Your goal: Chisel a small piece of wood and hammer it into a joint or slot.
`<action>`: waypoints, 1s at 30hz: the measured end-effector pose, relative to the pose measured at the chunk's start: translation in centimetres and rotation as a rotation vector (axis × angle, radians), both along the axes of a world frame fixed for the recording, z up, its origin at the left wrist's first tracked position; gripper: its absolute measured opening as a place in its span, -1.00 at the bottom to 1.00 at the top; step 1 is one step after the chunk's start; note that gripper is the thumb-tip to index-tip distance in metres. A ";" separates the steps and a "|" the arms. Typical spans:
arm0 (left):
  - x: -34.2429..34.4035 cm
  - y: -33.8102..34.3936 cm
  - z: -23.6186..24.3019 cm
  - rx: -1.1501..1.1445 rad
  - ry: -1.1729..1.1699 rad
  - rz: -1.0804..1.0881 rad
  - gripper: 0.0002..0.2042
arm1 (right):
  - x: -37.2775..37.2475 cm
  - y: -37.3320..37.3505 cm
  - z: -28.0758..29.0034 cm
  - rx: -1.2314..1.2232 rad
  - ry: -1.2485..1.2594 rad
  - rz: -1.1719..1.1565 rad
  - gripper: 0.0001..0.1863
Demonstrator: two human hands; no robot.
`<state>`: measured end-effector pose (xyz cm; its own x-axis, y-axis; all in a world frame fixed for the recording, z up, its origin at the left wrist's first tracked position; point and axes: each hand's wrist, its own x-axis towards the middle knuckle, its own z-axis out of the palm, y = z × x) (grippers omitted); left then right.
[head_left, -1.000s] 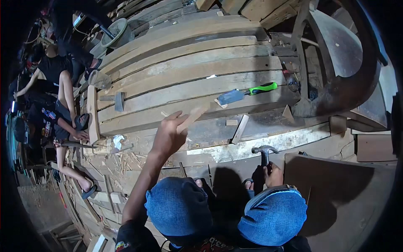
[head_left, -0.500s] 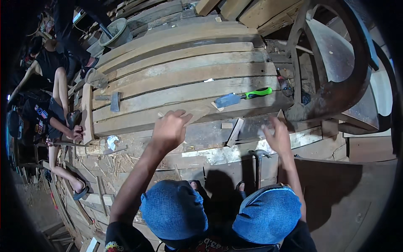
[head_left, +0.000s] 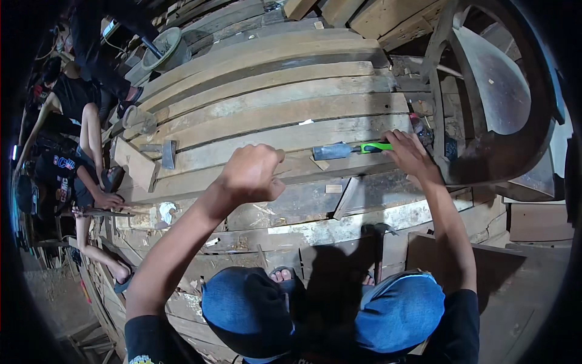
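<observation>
A wide chisel [head_left: 332, 151] with a bluish-grey blade and a green and black handle lies across the slats of a wooden bench [head_left: 273, 124]. My right hand [head_left: 411, 151] has its fingers closed over the end of that handle. A small wood offcut [head_left: 319, 164] rests by the blade. My left hand [head_left: 251, 173] is curled into a fist above the bench's near edge, left of the chisel; whatever it may hold is hidden. Below the bench sit a small wood block [head_left: 333, 188] and a thin wood strip [head_left: 345, 199].
A hatchet [head_left: 168, 155] lies on the bench's left end, by a tilted board [head_left: 134, 165]. A hammer [head_left: 382, 230] stands near my knees. A curved wooden chair frame [head_left: 527, 145] is at the right. A co-worker [head_left: 66, 170] sits at the left; a bucket [head_left: 170, 51] stands behind.
My right hand has moved up and onto the chisel handle. My left hand has closed into a fist. At the bench's left end, the upright board has tilted.
</observation>
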<state>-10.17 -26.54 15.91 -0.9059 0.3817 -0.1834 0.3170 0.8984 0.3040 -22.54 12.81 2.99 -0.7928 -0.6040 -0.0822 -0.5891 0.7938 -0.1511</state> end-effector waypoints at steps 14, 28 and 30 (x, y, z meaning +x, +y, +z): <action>-1.5 0.4 -0.2 0.182 -0.128 0.321 -0.63 | -1.0 -11.0 12.7 -0.837 -0.160 -0.153 -0.68; -2.8 0.1 -4.3 0.780 0.132 0.395 -0.71 | 9.6 -14.5 9.7 -1.894 -0.249 -0.611 -0.71; -3.3 -0.4 -4.6 0.726 0.158 0.340 -0.69 | 9.4 -14.3 10.8 -1.908 -0.242 -0.594 -0.71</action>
